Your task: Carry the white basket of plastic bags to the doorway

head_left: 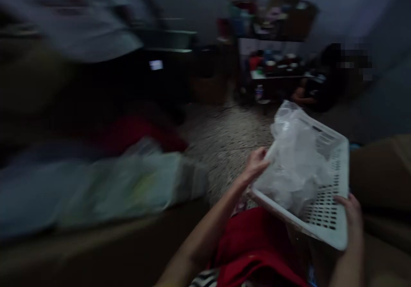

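Hands both gripping white perforated plastic basket (324, 212) w/ crumpled clear plastic bag (293, 158) inside: left hand (256, 165) closed on near-left rim, right hand (350, 212) on corner.

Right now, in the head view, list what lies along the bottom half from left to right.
Blurred pale bundle → left hand → clear plastic bag → white perforated basket → right hand on the basket's near corner.

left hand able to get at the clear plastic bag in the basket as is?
Probably yes. The left hand is at the rim of the white basket, right beside the clear plastic bag, with nothing between. The right hand holds the near corner.
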Demonstrator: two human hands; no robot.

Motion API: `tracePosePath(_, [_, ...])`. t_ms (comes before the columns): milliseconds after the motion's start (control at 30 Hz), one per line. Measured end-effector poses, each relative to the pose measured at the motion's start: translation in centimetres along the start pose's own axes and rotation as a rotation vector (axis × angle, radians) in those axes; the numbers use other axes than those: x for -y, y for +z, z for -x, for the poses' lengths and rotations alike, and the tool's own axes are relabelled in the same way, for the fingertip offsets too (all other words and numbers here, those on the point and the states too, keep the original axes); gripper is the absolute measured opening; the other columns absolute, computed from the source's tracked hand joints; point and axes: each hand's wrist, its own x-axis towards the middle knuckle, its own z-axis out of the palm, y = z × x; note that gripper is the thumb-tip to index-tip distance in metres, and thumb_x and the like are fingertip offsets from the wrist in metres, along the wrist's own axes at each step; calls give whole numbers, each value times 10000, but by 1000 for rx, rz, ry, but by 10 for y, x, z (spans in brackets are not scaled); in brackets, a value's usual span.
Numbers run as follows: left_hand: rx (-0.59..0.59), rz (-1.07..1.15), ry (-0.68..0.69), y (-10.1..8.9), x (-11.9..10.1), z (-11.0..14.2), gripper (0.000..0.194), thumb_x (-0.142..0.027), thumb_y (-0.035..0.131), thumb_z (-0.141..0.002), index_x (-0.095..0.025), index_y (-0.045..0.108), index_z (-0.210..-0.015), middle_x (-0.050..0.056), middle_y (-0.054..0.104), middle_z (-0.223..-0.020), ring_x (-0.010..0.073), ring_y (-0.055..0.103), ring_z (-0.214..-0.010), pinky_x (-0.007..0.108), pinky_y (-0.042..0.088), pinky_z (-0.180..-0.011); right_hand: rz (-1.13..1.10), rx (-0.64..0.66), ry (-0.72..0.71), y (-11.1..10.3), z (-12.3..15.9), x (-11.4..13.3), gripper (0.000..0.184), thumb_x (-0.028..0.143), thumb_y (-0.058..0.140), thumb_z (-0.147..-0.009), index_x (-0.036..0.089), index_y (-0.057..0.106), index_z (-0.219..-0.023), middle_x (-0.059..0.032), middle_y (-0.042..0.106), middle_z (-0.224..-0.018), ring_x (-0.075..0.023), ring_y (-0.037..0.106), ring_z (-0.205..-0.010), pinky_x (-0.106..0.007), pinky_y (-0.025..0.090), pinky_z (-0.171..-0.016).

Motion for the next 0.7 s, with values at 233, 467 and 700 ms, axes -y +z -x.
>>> tracePosePath(233, [247, -214, 32, 0, -25, -126, 278, -377, 591, -559, -193, 583, -767, -23, 531, -691, 153, 467, -684, 263, 335, -621, -212, -131, 26, 33, -4, 20, 478, 314, 738, -516, 201, 681, -977, -18, 768, -800, -242, 687, -721, -342, 553, -668])
tracePosePath(467, [347, -309, -3, 10, -50, -239, 330, -431, 614, -566, -190, 611, -793, -18, 579, -696, 173, 518, -698, 273, 396, -642, -235, -153, -24, 78, -49, 68, 434, 345, 707, -617, 217, 677, -1031, -19, 761, -902, -239, 689, -817, -319, 542, -709])
tracePosePath(700, [376, -309, 25, 135, -198, -290, 342, -449, 691, -595, -196, 609, -809, -27, 551, -732, 167, 518, -725, 252, 412, -653, -212, -196, -25, -56, -103, 211, 398, 376, 662, -673, 245, 669, -1048, -19, 745, -906, -259, 687, -848, -321, 529, -694])
